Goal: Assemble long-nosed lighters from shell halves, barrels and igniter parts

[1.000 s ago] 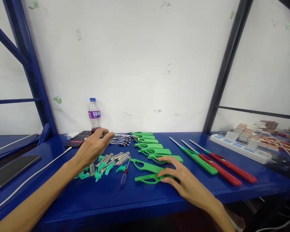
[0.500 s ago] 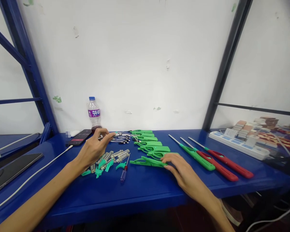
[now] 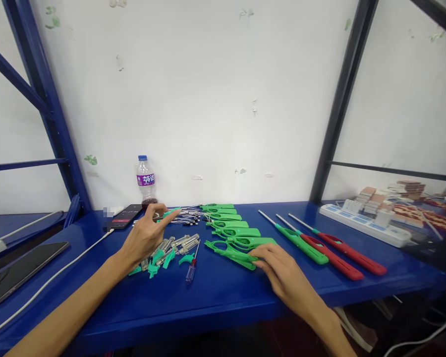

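Note:
My right hand pinches the wide end of a green lighter casing half, which tilts above the table at the near end of a row of similar green casing halves. My left hand is curved, with a gap between thumb and forefinger. It hovers beside a pile of thin metal rods with wires and teal ends; its fingertips are partly hidden. Below it lie clear lighter fuel tanks and teal triggers. A screwdriver with a purple, see-through handle rests between the hands.
On the right lie a green lighter and two red lighters. A white power strip is farther right. A drink bottle, a phone, a dark tablet-like device and a white cable are left.
The casing half in my right hand has turned, its wide end now lower and nearer me. My left hand stays by the rods. The camera view has shifted slightly.

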Available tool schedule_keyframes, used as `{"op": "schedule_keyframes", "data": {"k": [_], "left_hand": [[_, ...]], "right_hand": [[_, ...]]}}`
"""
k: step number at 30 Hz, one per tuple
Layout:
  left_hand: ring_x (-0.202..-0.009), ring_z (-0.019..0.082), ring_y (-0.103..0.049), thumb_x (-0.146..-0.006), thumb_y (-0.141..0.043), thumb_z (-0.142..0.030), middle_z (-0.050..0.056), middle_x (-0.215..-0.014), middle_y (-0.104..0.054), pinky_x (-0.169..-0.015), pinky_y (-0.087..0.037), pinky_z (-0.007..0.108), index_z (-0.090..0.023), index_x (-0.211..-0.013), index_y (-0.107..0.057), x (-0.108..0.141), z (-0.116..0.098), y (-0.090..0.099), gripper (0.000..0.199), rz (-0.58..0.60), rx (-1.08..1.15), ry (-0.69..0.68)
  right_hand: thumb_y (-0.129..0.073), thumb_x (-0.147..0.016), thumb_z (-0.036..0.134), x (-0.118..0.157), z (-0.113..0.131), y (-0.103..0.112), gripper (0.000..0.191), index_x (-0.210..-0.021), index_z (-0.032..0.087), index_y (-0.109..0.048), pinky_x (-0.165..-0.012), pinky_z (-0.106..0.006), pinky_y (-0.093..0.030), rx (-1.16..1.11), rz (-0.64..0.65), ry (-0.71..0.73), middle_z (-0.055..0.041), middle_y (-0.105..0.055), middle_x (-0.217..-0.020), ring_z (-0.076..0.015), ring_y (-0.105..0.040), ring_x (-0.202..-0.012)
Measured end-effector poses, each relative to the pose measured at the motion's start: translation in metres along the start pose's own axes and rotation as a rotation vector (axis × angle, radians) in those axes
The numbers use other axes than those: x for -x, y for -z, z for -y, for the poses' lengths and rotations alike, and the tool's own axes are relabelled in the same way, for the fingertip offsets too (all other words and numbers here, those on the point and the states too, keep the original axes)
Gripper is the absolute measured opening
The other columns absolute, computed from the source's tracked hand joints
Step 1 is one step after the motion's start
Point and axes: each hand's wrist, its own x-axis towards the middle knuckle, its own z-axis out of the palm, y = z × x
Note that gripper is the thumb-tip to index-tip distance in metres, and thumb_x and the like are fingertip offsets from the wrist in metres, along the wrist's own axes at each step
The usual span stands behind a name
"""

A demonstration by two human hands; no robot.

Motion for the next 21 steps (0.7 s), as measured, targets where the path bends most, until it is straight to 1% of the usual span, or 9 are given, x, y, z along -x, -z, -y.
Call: {"op": "schedule_keyframes", "data": {"k": [1,3,5,7,9,14,18,21], "left_hand": [[-0.084,0.018,-0.062,-0.098,-0.048,-0.005,0.01,-0.113,-0.051,-0.066,-0.058,0.028,-0.025,-0.133,-0.063,-0.001,-0.001,0.001,0.043,0.001,0.002,0.009],[-0.082,0.018,-0.061,-0.101,-0.048,-0.009,0.01,-0.112,-0.052,-0.066,-0.058,0.027,-0.023,-0.131,-0.063,-0.003,-0.003,0.003,0.036,0.01,0.007,0.029],[-0.082,0.018,-0.06,-0.103,-0.048,-0.012,0.01,-0.112,-0.051,-0.069,-0.058,0.029,-0.022,-0.13,-0.063,-0.005,-0.004,0.005,0.032,0.015,0.013,0.044],[-0.084,0.019,-0.06,-0.105,-0.048,-0.014,0.01,-0.112,-0.051,-0.074,-0.059,0.031,-0.022,-0.13,-0.062,-0.007,-0.005,0.006,0.031,0.013,0.02,0.053],[-0.088,0.02,-0.06,-0.104,-0.046,-0.013,0.011,-0.113,-0.051,-0.078,-0.059,0.034,-0.022,-0.131,-0.062,-0.008,-0.005,0.007,0.032,0.012,0.029,0.057],[-0.091,0.021,-0.06,-0.099,-0.044,-0.005,0.013,-0.116,-0.052,-0.079,-0.059,0.036,-0.019,-0.129,-0.064,-0.007,-0.006,0.006,0.038,0.05,0.053,0.066],[-0.093,0.024,-0.061,-0.096,-0.042,-0.002,0.013,-0.115,-0.056,-0.082,-0.059,0.039,-0.018,-0.124,-0.067,-0.009,-0.009,0.007,0.041,0.102,0.077,0.103],[-0.098,0.026,-0.064,-0.095,-0.042,-0.004,0.013,-0.115,-0.061,-0.088,-0.059,0.042,-0.018,-0.121,-0.069,-0.014,-0.01,0.01,0.039,0.118,0.104,0.165]], "right_hand": [[-0.046,-0.111,0.02,0.001,0.007,-0.001,0.021,-0.121,0.024,-0.063,-0.089,-0.038,-0.055,-0.006,0.029,0.021,-0.007,-0.074,-0.109,-0.0241,-0.068,-0.103],[-0.049,-0.11,0.02,0.002,0.024,-0.003,0.019,-0.118,0.025,-0.066,-0.087,-0.037,-0.054,-0.022,0.143,0.011,-0.0045,-0.075,-0.107,-0.0228,-0.068,-0.1],[-0.056,-0.108,0.024,0.002,0.04,-0.004,0.016,-0.116,0.027,-0.069,-0.094,-0.037,-0.051,-0.06,0.237,0.008,-0.0019,-0.075,-0.111,-0.0223,-0.067,-0.106],[-0.058,-0.108,0.027,0.0,0.049,-0.006,0.016,-0.117,0.029,-0.071,-0.1,-0.037,-0.049,-0.094,0.275,0.005,-0.0005,-0.075,-0.117,-0.0216,-0.065,-0.112],[-0.058,-0.108,0.031,-0.004,0.05,-0.009,0.018,-0.117,0.03,-0.074,-0.101,-0.035,-0.048,-0.116,0.281,-0.007,0.0003,-0.075,-0.12,-0.0206,-0.065,-0.112],[-0.061,-0.106,0.038,-0.02,0.036,-0.02,0.022,-0.117,0.032,-0.079,-0.099,-0.033,-0.049,-0.152,0.267,-0.047,0.0001,-0.076,-0.122,-0.0196,-0.067,-0.111],[-0.06,-0.107,0.034,-0.022,0.034,-0.025,0.022,-0.12,0.031,-0.078,-0.102,-0.034,-0.048,-0.152,0.261,-0.048,-0.0002,-0.075,-0.124,-0.0201,-0.067,-0.113],[-0.06,-0.107,0.033,-0.017,0.036,-0.025,0.022,-0.121,0.033,-0.077,-0.106,-0.034,-0.046,-0.166,0.265,-0.051,0.0011,-0.075,-0.126,-0.0199,-0.066,-0.116]]}}
